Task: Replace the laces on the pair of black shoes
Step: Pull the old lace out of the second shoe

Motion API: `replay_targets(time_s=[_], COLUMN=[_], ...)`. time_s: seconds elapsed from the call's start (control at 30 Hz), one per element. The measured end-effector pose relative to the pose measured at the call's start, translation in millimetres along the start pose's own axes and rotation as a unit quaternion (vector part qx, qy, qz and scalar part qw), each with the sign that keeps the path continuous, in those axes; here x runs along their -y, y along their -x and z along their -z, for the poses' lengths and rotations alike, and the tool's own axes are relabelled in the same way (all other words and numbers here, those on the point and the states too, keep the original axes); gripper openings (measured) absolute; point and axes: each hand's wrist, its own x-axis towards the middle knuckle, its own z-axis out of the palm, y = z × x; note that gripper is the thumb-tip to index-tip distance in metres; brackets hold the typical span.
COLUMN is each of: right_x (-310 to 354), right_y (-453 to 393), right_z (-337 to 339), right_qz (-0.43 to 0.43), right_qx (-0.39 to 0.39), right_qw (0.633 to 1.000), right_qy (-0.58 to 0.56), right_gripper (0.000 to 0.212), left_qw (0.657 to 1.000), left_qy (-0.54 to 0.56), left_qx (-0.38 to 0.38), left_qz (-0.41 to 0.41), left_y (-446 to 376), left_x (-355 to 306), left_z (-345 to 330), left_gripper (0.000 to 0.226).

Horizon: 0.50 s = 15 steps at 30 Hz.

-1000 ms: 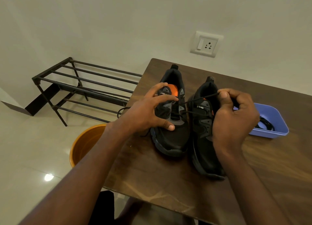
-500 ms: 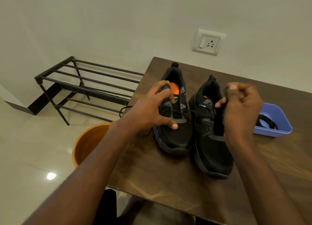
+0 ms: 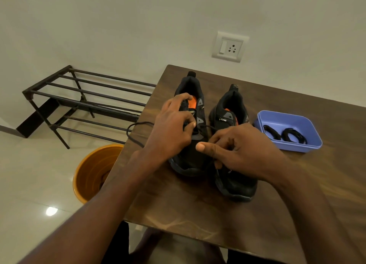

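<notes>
While both black shoes (image 3: 233, 125) stand side by side on the bench (image 3: 198, 208), I see my left hand (image 3: 172, 129) gripping the left shoe's (image 3: 190, 160) tongue area and my right hand (image 3: 243, 149) pinching its lace (image 3: 206, 127).

Pale wall (image 3: 138, 26) with socket (image 3: 229, 46), metal rack (image 3: 83, 103), seemingly tiled floor (image 3: 29, 184).

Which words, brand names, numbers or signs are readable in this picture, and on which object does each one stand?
"CLYMB", with a small mark before it: white print on the tongue of the right black shoe.
Partial white print on the tongue of the left black shoe: only the start shows, too blurred to read.
The wall socket and the blue tray show no readable text.
</notes>
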Motion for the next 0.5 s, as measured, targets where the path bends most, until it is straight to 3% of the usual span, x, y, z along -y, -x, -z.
replay_targets(time_s=[0.07, 0.17, 0.23, 0.3, 0.37, 0.5], right_x=[0.7, -2.7, -3.5, -3.5, -3.7, -10.4], right_y=[-1.2, -8.0, -15.7, -23.0, -27.9, -32.0], right_z=[-2.1, -11.4, -17.9, -25.4, -31.7, -35.2], right_qz=[0.022, 0.053, 0.062, 0.044, 0.009, -0.023], right_qx=[-0.052, -0.217, -0.277, -0.246, -0.166, -0.112], right_qw=[0.998, 0.974, 0.958, 0.961, 0.974, 0.983], right_qy=[0.028, 0.029, 0.039, 0.117, 0.155, 0.143], right_gripper=[0.063, 0.036, 0.033, 0.06, 0.083, 0.091], left_qw=[1.0, 1.0, 0.999, 0.999, 0.998, 0.999], left_qy=[-0.001, -0.009, -0.021, -0.019, -0.008, 0.001], left_qx=[0.006, 0.008, -0.001, -0.011, -0.016, -0.023], left_qz=[0.003, -0.012, -0.03, -0.043, -0.054, -0.049], left_y=[0.7, 1.7, 2.1, 2.7, 2.9, 3.3], left_x=[-1.5, -1.0, -0.7, -1.2, -0.1, 0.3], left_z=[-0.7, 1.3, 1.8, 2.0, 1.0, 4.6], left_gripper=[0.005, 0.008, 0.011, 0.012, 0.011, 0.005])
